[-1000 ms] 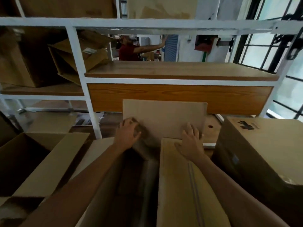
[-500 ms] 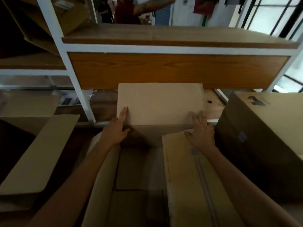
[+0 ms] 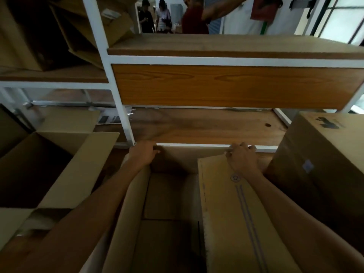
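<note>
An open brown cardboard box (image 3: 167,196) stands right in front of me, its inside dark and bare. My left hand (image 3: 142,153) grips the left end of the box's far flap (image 3: 192,149), fingers curled over its edge. My right hand (image 3: 242,157) grips the right end of the same flap. That flap is now folded down low, nearly edge-on to me. The box's right flap (image 3: 232,219), printed with two thin lines, lies under my right wrist. Its left flap (image 3: 130,203) leans up beside my left forearm.
A second open box (image 3: 39,168) sits at the left and a closed box (image 3: 319,160) at the right. A white-framed rack with wooden shelves (image 3: 232,85) rises just behind, folded cartons (image 3: 74,30) on its left shelf. People (image 3: 194,16) stand far behind.
The far flap stood upright and faced me; both hands moved to its top corners and folded it away and down. My view tilted downward and nearer the box.
</note>
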`<state>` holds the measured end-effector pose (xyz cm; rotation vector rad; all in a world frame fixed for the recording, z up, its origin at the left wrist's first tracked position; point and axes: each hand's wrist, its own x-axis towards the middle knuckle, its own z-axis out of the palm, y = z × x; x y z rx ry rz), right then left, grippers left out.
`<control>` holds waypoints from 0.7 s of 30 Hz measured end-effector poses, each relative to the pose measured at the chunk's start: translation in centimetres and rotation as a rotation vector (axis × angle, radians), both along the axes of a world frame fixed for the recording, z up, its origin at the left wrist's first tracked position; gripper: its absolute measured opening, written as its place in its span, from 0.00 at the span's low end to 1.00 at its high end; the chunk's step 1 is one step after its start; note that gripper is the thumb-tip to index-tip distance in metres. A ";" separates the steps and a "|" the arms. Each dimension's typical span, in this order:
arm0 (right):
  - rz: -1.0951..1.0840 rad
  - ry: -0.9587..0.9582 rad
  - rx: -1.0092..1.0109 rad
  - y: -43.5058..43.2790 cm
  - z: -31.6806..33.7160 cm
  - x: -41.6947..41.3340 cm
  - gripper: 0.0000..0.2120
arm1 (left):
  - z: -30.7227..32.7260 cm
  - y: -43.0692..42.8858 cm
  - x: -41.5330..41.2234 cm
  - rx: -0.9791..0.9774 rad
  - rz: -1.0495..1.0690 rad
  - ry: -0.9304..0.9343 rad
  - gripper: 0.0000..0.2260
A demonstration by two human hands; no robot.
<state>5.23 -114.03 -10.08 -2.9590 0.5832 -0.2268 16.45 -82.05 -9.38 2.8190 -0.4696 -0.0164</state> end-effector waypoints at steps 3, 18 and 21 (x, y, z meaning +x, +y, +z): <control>0.038 -0.020 0.197 1.9 0.6 3.0 0.14 | 0.8 2.2 2.4 0.012 0.069 0.012 0.09; 0.154 0.016 0.391 4.9 0.8 3.2 0.28 | 0.5 0.2 1.3 0.216 -0.018 -0.227 0.17; 0.149 -0.011 0.433 5.0 1.3 1.0 0.27 | -0.2 -1.3 0.0 0.117 -0.109 -0.086 0.16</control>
